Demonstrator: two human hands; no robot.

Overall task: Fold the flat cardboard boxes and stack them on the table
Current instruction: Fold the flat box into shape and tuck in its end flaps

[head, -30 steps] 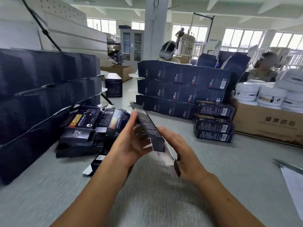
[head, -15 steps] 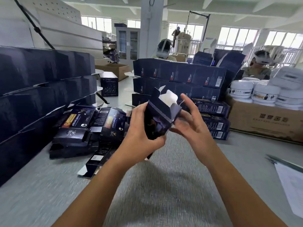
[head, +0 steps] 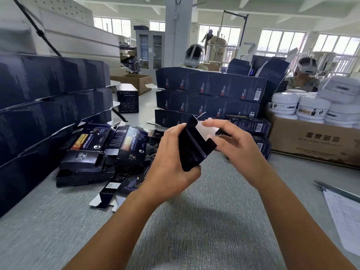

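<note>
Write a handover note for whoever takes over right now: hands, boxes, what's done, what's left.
Left hand grips the half-formed box above the table.
Right hand pinches its white end flap, which is not yet tucked.
Flat boxes lie piled at left on the table.
Done: folded boxes are stacked at the back and along the left.
Left: close this box, stack it, then fold the pile.
</note>
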